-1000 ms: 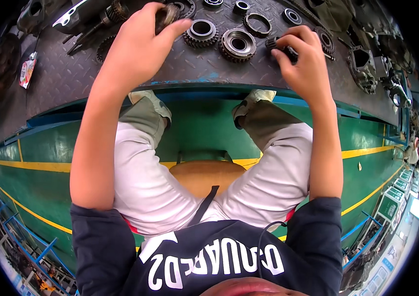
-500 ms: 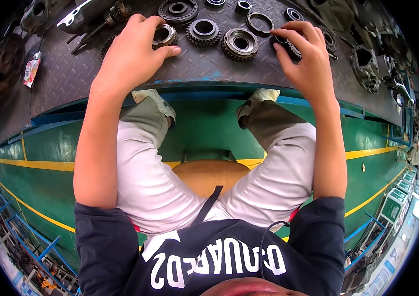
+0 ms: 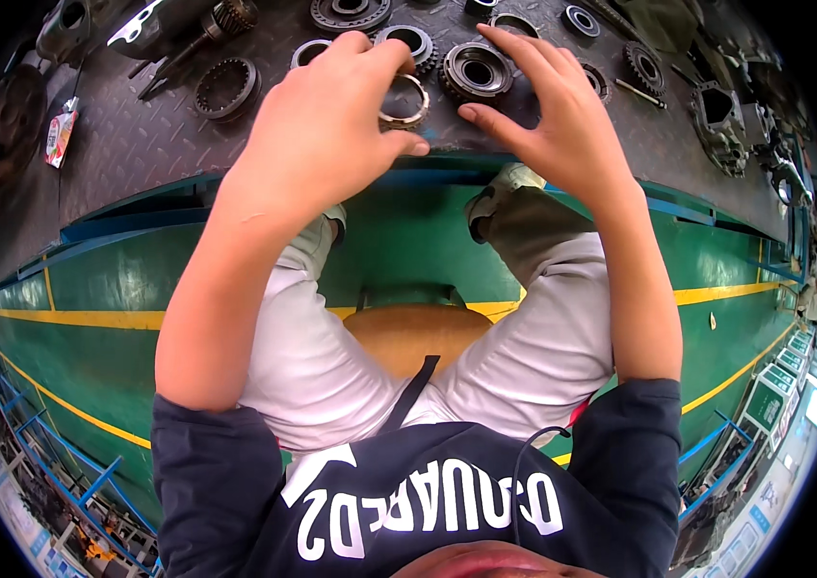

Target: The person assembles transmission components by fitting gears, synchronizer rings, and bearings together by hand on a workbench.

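My left hand (image 3: 317, 130) is closed on a thin metal synchronizer ring (image 3: 425, 104), held between its fingers and thumb near the table's front edge. Just right of that ring sits a dark gear (image 3: 478, 73) with a bright hub. Around the gear's right side my right hand (image 3: 572, 120) curves with fingers and thumb apart; it seems to hold nothing, though contact with the gear is hard to judge. Another toothed gear (image 3: 408, 45) stands beyond my left fingers, partly covered by them. Left of my left hand lies a toothed ring (image 3: 226, 89).
A large round gear (image 3: 350, 12) lies at the back. Bearings, including one (image 3: 582, 20), a small gear (image 3: 643, 65) and a metal pin (image 3: 639, 93) are on the right. A geared shaft (image 3: 206, 39) lies at left, a cast housing (image 3: 719, 125) far right. The patterned metal table (image 3: 153, 144) ends before my knees.
My left hand has moved right, carrying the synchronizer ring off its earlier place and uncovering the toothed ring. My right hand has left the small gear at right and moved leftward to the hubbed gear.
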Available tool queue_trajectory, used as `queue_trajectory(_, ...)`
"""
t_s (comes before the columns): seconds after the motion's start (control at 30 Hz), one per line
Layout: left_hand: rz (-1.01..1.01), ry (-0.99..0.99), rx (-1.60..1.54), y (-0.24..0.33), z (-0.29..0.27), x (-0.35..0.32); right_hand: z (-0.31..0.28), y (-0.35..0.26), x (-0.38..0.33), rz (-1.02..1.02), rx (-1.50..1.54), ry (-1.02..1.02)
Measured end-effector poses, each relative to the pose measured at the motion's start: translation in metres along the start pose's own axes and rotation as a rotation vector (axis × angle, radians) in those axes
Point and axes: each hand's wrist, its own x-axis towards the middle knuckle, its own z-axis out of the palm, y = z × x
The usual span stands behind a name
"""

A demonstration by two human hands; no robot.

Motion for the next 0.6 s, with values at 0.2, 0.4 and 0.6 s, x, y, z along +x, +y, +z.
queue_trajectory(0.2, 0.012, -0.018, 0.074, -0.006, -0.006, 0.002, 0.017, 0.010, 0.001, 0.109, 0.064, -0.047)
queue_trajectory(0.4, -0.055, -0.045, 0.057, -0.012, -0.014, -0.004, -0.004, 0.022, -0.007, 0.147, -0.026, -0.043)
queue_trajectory(0.6, -0.004, 0.013, 0.036, -0.020, -0.013, -0.001, -0.009, 0.022, -0.008, 0.200, -0.042, -0.029)
